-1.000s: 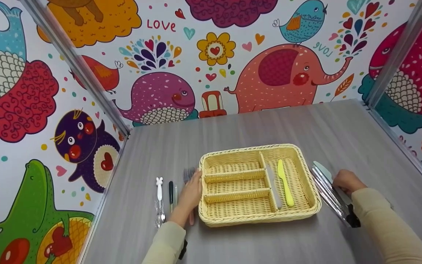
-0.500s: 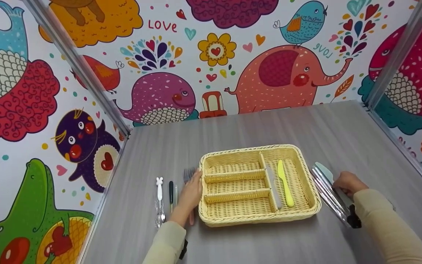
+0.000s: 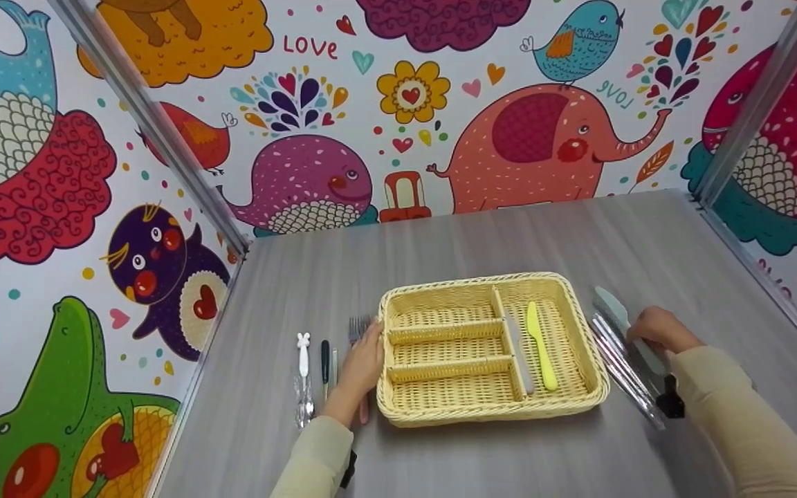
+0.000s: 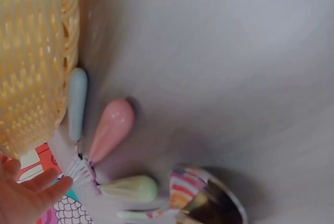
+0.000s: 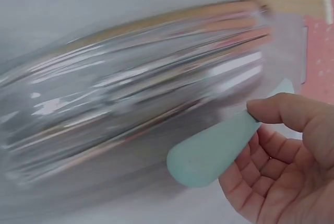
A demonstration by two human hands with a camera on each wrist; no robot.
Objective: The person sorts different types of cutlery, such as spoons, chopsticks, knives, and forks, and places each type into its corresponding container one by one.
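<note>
My right hand [image 3: 661,330] pinches a mint-green knife [image 5: 211,151] between thumb and fingers, to the right of the wicker basket [image 3: 481,416]. In the head view the knife's blade [image 3: 609,303] points away from me. Close beside it lie several slim shiny pieces in clear plastic [image 5: 130,93]; their kind is hard to tell. My left hand [image 3: 362,363] rests against the basket's left side, fingers fairly straight in the left wrist view. A yellow knife [image 3: 540,346] and a grey knife [image 3: 519,354] lie in the basket's right compartment.
Left of the basket lie a fork [image 3: 358,326], a dark-handled utensil [image 3: 325,361] and a wrapped white utensil with a bunny-shaped end [image 3: 304,356]. Pink [image 4: 112,130], blue [image 4: 78,104] and pale green handles [image 4: 130,188] show in the left wrist view. Patterned walls enclose the grey table [image 3: 440,252].
My right hand has moved slightly up and away from me with the mint-green knife, which now shows more apart from the plastic-wrapped pieces. My left hand stays at the basket.
</note>
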